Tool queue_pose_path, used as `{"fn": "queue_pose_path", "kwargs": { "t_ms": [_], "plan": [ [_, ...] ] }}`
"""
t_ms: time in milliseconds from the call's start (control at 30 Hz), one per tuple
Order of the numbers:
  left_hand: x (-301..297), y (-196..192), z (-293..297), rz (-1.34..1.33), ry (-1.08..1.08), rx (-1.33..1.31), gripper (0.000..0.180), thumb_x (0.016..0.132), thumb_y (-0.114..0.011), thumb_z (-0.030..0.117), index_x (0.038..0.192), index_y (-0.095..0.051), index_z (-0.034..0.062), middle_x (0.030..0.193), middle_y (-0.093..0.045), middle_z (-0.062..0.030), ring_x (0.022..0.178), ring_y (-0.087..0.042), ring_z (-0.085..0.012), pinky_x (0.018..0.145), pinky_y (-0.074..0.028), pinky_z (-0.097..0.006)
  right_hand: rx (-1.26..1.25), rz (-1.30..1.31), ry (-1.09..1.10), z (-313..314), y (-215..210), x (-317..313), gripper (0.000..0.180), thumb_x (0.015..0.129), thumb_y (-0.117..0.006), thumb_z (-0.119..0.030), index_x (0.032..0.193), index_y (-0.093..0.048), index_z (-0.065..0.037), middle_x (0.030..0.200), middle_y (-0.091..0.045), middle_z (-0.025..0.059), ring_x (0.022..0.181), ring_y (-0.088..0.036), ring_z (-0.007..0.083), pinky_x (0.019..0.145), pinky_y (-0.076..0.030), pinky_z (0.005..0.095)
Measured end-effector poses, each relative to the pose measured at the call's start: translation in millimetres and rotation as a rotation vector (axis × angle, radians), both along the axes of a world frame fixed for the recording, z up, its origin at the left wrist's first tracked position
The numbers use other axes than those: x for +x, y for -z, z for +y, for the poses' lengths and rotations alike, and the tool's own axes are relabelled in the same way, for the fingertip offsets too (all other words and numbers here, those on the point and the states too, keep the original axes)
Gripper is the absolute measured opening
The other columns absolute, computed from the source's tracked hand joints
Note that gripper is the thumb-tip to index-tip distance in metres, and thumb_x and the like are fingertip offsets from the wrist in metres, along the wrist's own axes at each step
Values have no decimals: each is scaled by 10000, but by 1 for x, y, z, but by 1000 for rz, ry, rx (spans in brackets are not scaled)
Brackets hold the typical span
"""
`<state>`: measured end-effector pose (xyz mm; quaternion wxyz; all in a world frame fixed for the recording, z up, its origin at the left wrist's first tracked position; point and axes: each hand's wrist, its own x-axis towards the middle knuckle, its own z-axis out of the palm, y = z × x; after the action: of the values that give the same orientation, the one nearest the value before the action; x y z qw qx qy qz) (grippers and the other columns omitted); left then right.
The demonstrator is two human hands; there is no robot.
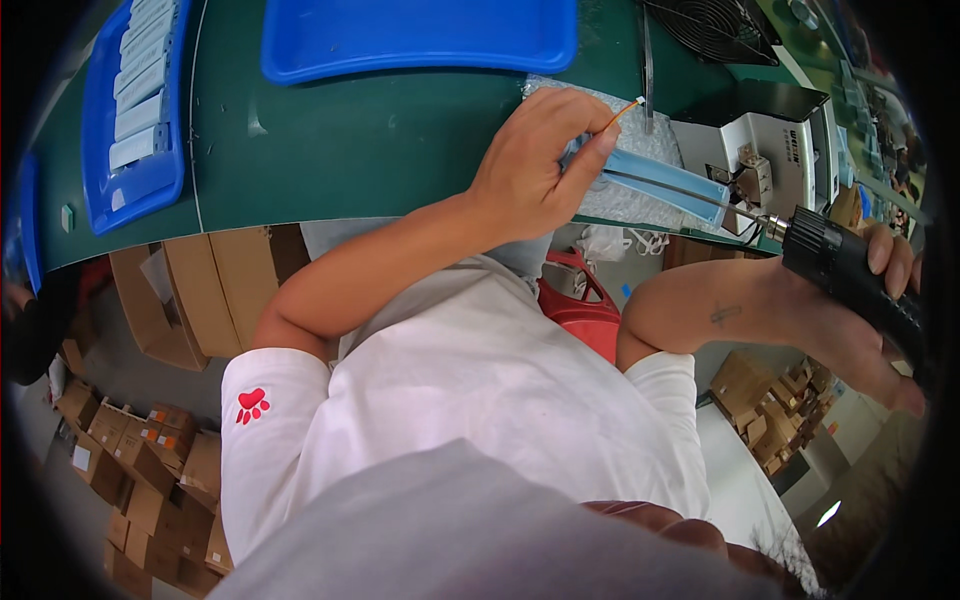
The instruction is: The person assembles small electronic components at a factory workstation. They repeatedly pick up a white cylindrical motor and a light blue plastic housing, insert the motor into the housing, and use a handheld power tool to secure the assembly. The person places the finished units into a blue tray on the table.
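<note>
Grey cloth [440, 530]: nearest the camera, spread across the lower part of the view; beyond it, a white short-sleeved shirt [480, 380].
Long light-blue channel-shaped piece [665, 168], apparently plastic: over clear bubble wrap [612, 203], by the right-hand part of the near edge of the green counter [350, 150]; set aslant, right end toward that edge.
Left hand [535, 160]: thumb and fingers clamped on the piece's left end, largely covering it.
Right hand [855, 340]: fingers wrapped round a black cylindrical power screwdriver [840, 258], beside the counter's near right corner.
Slim metal shaft [735, 208]: runs from the screwdriver along the channel toward the left hand; tip hidden.
Thin coloured lead with white plug [626, 110]: projects beside the left forefinger; far end not visible.
Handling of piece: judged light and fairly stiff; thin walls may flex or crack under hard squeezing; smooth faces could slide on the wrap.
Hold on piece: judged best across both outer walls at the left end, clear of the shaft, without pinching the lead.
Blue plastic trays: one at the counter's left edge [98, 130], bearing a row of pale oblong blocks [140, 110]; another at the far edge [420, 40].
White-and-black boxy unit [780, 150]: near the counter's right edge.
</note>
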<state>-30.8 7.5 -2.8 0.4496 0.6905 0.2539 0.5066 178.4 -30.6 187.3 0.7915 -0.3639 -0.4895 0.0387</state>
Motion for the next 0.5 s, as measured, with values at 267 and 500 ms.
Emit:
{"fn": "queue_pose_path", "kwargs": {
  "t_ms": [267, 500],
  "plan": [
    [-1, -2, -3, 27, -5, -9, 81, 1018, -539, 86, 985, -593, 36, 1051, -682, -100, 919, -617, -279, 837, -484, -373, 62, 105, -309, -5, 4, -4, 696, 861, -596, -743, 1129, -575, -102, 896, -556, 78, 652, -557, 132, 553, -465, 275],
    [2, -3, -4, 23, -42, 40, 71, 1014, -531, 57, 987, -588, 25, 1067, -673, -121, 903, -611, -280, 823, -485, -366, 102, 196, -548, -20, 16, -10, 721, 795, -750, -652, 1096, -491, -49, 960, -580, 72, 686, -615, 154, 586, -507, 291]
  ]
}}
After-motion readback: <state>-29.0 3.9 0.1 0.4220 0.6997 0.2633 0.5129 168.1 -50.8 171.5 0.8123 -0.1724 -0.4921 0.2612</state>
